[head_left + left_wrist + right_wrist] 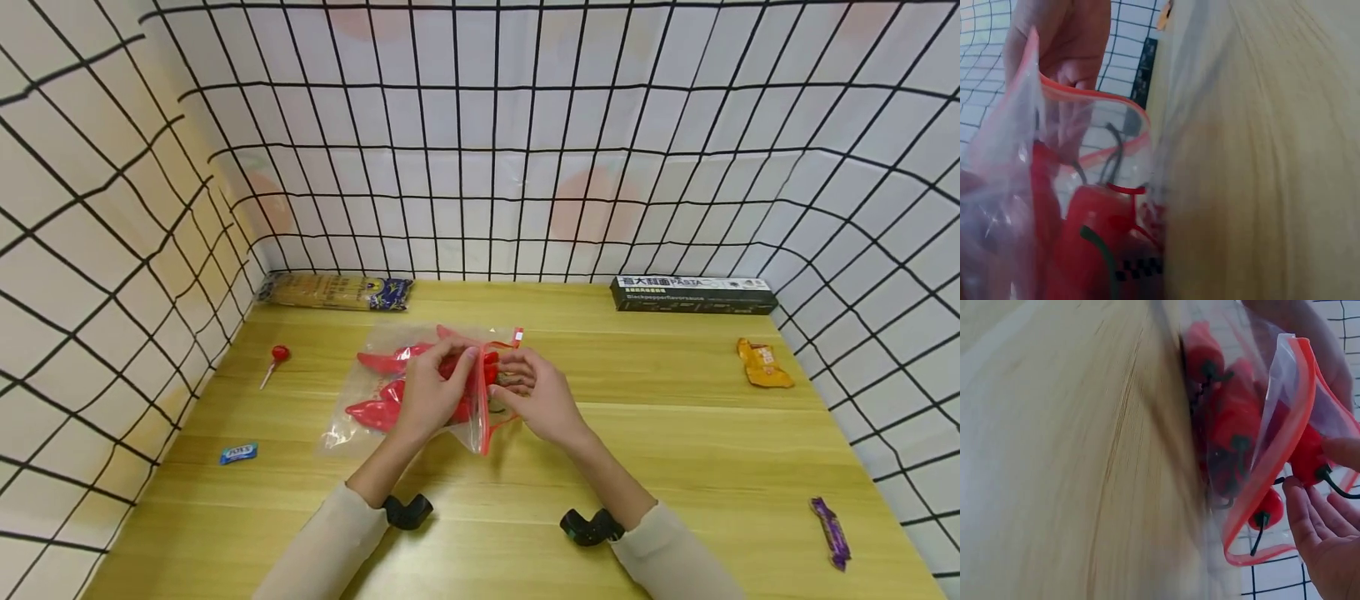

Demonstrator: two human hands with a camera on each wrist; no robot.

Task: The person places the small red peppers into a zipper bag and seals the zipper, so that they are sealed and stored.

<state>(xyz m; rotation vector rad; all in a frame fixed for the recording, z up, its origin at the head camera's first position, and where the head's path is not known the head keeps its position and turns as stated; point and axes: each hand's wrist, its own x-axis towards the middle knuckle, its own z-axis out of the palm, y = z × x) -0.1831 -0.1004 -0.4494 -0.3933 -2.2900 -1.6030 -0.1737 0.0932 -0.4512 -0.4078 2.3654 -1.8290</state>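
Note:
A clear zip bag (480,429) with a red-edged mouth lies on the table, its mouth facing right. Several red chili peppers (371,412) with green stems are inside it. My left hand (433,387) grips the bag near its mouth, thumb on the upper side. At the mouth, my right hand (546,398) pinches a red chili pepper (1305,456) between thumb and fingers, its stem pointing out toward the palm. Another pepper (1267,509) sits just below it within the mouth. In the left wrist view, the right hand (1063,50) appears beyond the bag's edge.
A noodle packet (333,292) lies back left, a black pasta box (693,296) back right. On the left are a red lollipop (280,353) and a blue candy (238,452). An orange packet (763,364) and a purple candy bar (831,533) lie right. Gridded cloth walls surround the table.

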